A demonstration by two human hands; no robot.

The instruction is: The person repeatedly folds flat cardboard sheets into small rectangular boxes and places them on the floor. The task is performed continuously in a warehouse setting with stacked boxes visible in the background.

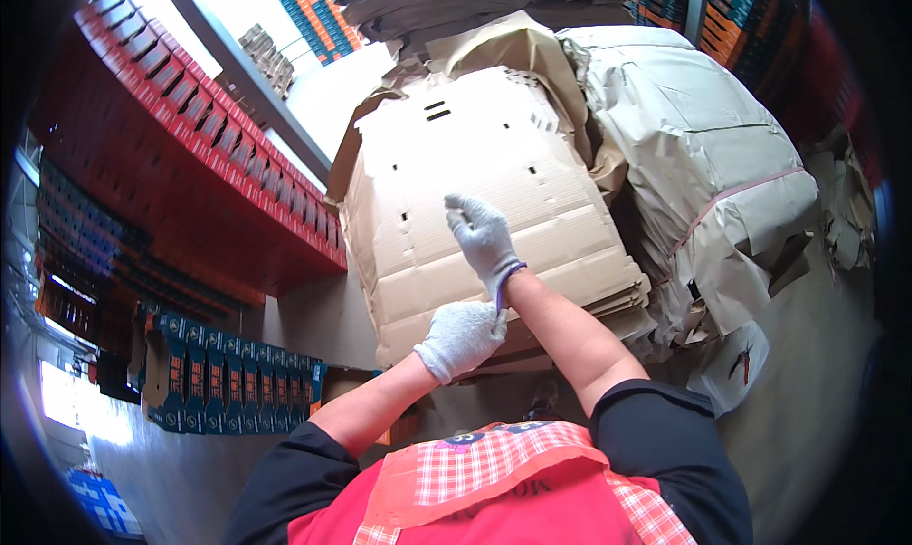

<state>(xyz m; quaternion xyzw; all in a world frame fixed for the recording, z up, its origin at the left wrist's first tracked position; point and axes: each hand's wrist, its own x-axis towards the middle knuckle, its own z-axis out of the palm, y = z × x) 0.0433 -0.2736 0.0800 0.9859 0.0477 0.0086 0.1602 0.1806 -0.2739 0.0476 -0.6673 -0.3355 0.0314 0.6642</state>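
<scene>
Both my hands wear light grey knit gloves, above a stack of flat die-cut corrugated cardboard sheets (pixel 456 256). My left hand (pixel 462 337) pinches the purple-edged cuff (pixel 507 283) of the right glove at the wrist. My right hand (pixel 483 235) points away from me with its fingers bent and the thumb apart, holding nothing. Small slots and crease lines mark the top sheet, and strong light washes out its far end. Brown wrapping paper (pixel 524 46) stands crumpled around the stack's far edges.
Right of the stack sits a paper-wrapped bale (pixel 702 131) tied with a pinkish strap (pixel 734 196). A red-handled tool (pixel 742 367) lies on white plastic sheeting (pixel 712 388). To the left are rows of red boxes (pixel 214 128) and dark green printed boxes (pixel 231 374). A metal post (pixel 246 74) rises beyond.
</scene>
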